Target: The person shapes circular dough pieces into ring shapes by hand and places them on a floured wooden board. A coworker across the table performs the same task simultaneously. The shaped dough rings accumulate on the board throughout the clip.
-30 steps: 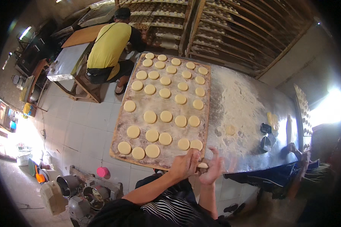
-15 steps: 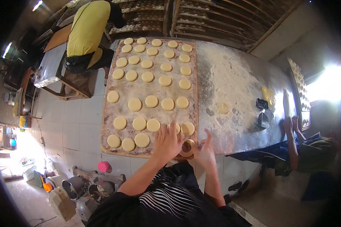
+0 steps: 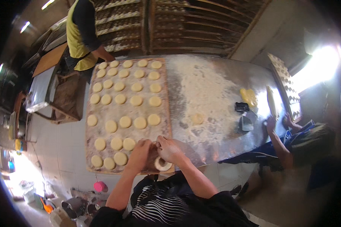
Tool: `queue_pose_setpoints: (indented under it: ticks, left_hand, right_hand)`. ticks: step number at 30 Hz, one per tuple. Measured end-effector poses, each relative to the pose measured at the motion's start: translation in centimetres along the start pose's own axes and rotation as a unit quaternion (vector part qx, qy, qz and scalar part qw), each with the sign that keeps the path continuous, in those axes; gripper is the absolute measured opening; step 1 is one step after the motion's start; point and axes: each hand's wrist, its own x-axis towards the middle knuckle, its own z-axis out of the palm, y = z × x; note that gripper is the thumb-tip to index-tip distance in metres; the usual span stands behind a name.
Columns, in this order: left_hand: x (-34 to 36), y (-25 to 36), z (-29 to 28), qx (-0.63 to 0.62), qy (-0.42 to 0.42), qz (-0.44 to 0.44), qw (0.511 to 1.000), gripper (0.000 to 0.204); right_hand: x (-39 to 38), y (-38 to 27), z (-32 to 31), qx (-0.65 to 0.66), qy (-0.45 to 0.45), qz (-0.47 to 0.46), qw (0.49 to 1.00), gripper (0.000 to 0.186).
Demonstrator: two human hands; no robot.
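Flat, pale yellow dough rounds lie in rows on a floured board. At its near right corner, my left hand and my right hand meet with curled fingers. A small pale part of a dough round shows between my fingertips; my hands hide most of it. Just below my right hand lies a dough ring with a hole in its middle. Both hands are closed.
Flour covers the metal table right of the board. A black container, a scraper and yellow dough lie there. A co-worker's hands are by a long dough roll. Another person stands far left.
My right hand has left the dough ring and joined my left hand above it. The person in yellow has straightened up, an arm now near the board's far edge. The whole view has shifted.
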Motion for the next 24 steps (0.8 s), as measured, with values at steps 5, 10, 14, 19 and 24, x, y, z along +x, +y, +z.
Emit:
queue_pose_setpoints:
  ticks: [5,10,14,19,24]
  left_hand:
    - [5.5,7.0,2.0,-0.258,0.072,-0.058,0.962,0.024]
    - [18.3,11.4,9.7,-0.212,0.035,0.016,0.977,0.023]
    - [22.1,12.1,12.5,-0.021,0.18,0.089,0.979,0.027]
    - [15.5,15.2,11.2,-0.103,-0.042,-0.069,0.991,0.029]
    - [12.0,18.6,8.6,-0.416,-0.019,-0.131,0.9,0.028]
  right_hand:
    - [-2.0,9.0,-8.7,0.219,0.156,0.169,0.948,0.029]
    - [0.6,17.9,-14.4,0.016,0.219,0.104,0.97,0.031]
    - [1.0,19.7,-15.2,-0.2,0.224,-0.01,0.954,0.033]
    - [-1.0,18.0,-17.2,0.259,0.105,0.077,0.957,0.026]
    - [-2.2,15.0,-18.3,0.497,0.027,-0.004,0.867,0.038]
